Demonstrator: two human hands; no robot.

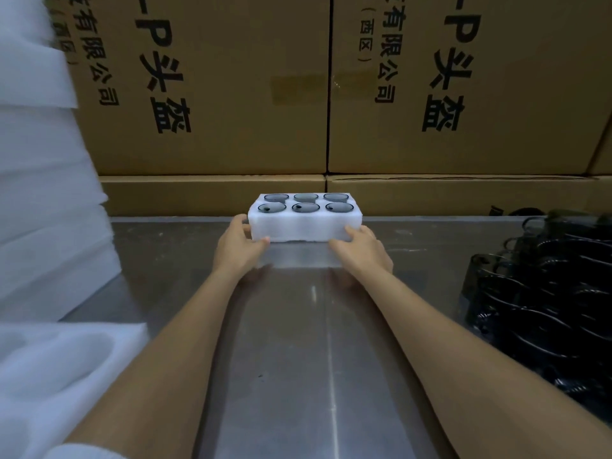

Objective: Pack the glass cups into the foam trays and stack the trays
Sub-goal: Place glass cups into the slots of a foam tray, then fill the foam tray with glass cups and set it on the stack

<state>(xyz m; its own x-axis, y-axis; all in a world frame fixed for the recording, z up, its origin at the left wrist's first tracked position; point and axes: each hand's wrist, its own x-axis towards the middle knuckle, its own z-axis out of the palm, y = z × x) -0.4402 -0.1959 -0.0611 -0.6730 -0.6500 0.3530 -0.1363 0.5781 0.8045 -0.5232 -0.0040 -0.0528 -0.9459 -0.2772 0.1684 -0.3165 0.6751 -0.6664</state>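
Note:
A white foam tray (304,226) sits at the far side of the steel table (298,359), close to the cardboard boxes. Several dark glass cups (305,207) fill its round holes in two rows. My left hand (240,245) holds the tray's left end, thumb on the front face and fingers round the side. My right hand (364,245) lies against the tray's front right corner with its fingers fairly straight. Both arms are stretched far forward.
A pile of loose dark glass cups (546,293) lies at the table's right side. Empty white foam trays (49,376) are stacked at the left, rising along the left edge. Large brown cardboard boxes (331,94) form a wall behind the table.

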